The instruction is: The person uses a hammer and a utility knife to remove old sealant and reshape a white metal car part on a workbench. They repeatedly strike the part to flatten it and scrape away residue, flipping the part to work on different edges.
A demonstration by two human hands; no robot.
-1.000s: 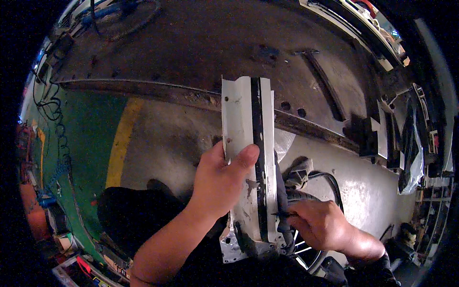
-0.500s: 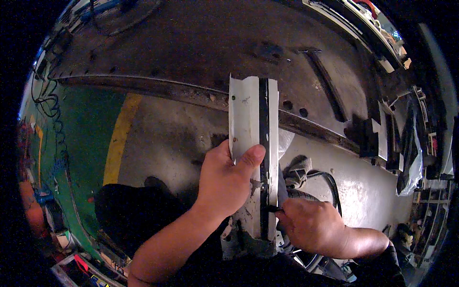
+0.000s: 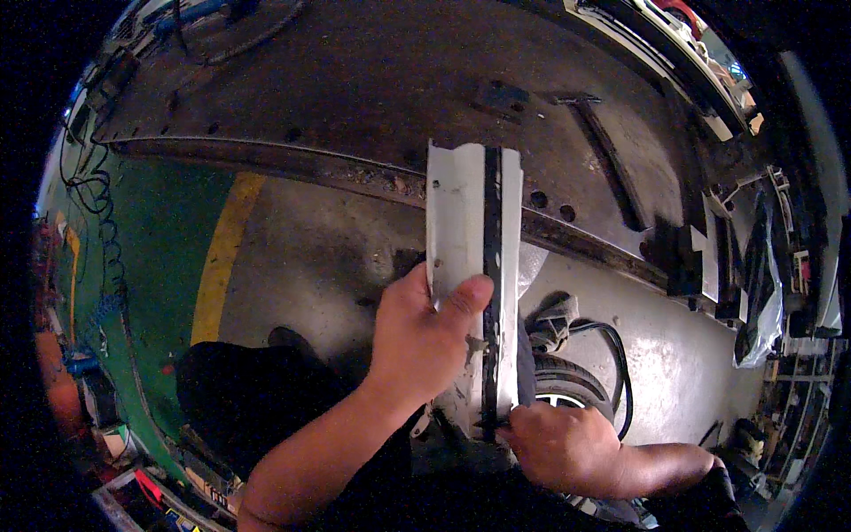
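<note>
A white metal channel piece (image 3: 454, 213) with a black strip (image 3: 491, 230) along its right part stands lengthwise before me, scuffed and chipped lower down. My left hand (image 3: 418, 337) grips its left side at mid-length, thumb lying on the face near the black strip. My right hand (image 3: 565, 449) is closed around a small dark tool (image 3: 503, 427), too small and shadowed to make out, whose end touches the lower end of the strip.
Ahead lies a dark steel bench (image 3: 355, 80) with a holed front edge and a T-shaped bar (image 3: 603, 151). Below are a wheel (image 3: 567, 386), a grey cloth (image 3: 554, 315) and a black hose (image 3: 625, 355). Coiled cords (image 3: 102, 222) hang at left; plastic-wrapped parts (image 3: 758, 328) stand at right.
My right hand and the small tool have moved downward along the black strip. My left hand and the white piece have shifted slightly right.
</note>
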